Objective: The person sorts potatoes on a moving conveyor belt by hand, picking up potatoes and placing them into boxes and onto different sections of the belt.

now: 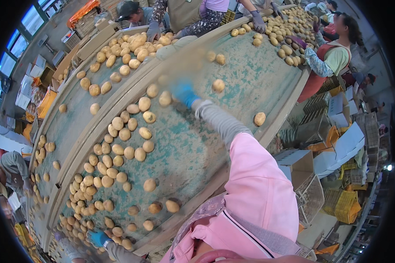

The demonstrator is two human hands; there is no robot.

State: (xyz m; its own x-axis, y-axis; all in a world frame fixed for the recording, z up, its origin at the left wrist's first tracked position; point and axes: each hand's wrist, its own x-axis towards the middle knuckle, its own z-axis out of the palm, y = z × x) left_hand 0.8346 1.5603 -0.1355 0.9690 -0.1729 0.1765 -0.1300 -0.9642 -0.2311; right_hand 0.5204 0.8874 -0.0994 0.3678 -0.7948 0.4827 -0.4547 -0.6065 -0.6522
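My right hand (185, 93), in a blue glove, reaches far out over a green conveyor belt (184, 164) dusted with soil. It is blurred beside a potato (165, 98) near the belt's divider, and its fingers cannot be made out. My left hand (98, 238), also blue-gloved, is low at the left among potatoes (117, 231). Whether it grips one is hidden. Many potatoes (107, 181) gather along the divider. Single ones, such as a potato (259, 118) near the right edge, lie scattered.
A curved divider rail (95, 121) separates a second belt (72, 98) bearing potatoes. Another person's purple-gloved hand (60, 235) is close to my left hand. Co-workers' gloved hands (257, 22) sort at the far end. Cardboard boxes (299, 167) and yellow crates (340, 203) stand at right.
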